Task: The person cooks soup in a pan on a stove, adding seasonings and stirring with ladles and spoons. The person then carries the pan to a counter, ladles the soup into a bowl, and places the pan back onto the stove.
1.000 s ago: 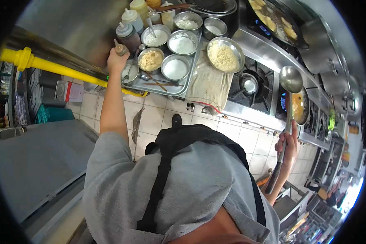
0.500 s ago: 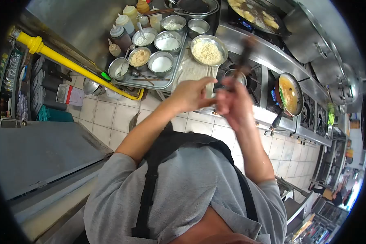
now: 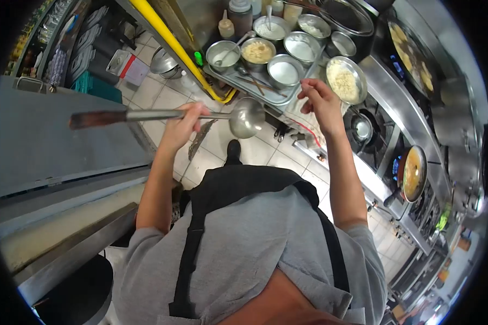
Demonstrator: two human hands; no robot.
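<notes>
My left hand (image 3: 183,125) is closed around the metal shaft of a ladle (image 3: 248,118). The ladle lies level over the floor, its round bowl to the right and its brown wooden handle end to the left. My right hand (image 3: 321,105) holds nothing; its fingers are loosely bent and apart, just left of a metal bowl of pale crumbs (image 3: 344,81). Beyond both hands, a metal tray (image 3: 265,97) carries several small bowls of white and beige contents, such as the white one (image 3: 285,71). A spoon rests in one of them.
On the stove to the right, a frying pan (image 3: 412,173) with yellow-brown liquid sits over a blue flame. A large pan (image 3: 409,54) with frying pieces stands farther back. A yellow pipe (image 3: 173,46) runs past the tray. A grey cabinet top (image 3: 65,141) lies left.
The ladle has passed from my right hand to my left. My hands have moved apart, the left one leftward. The whole view has turned, shifting the tray and stove right.
</notes>
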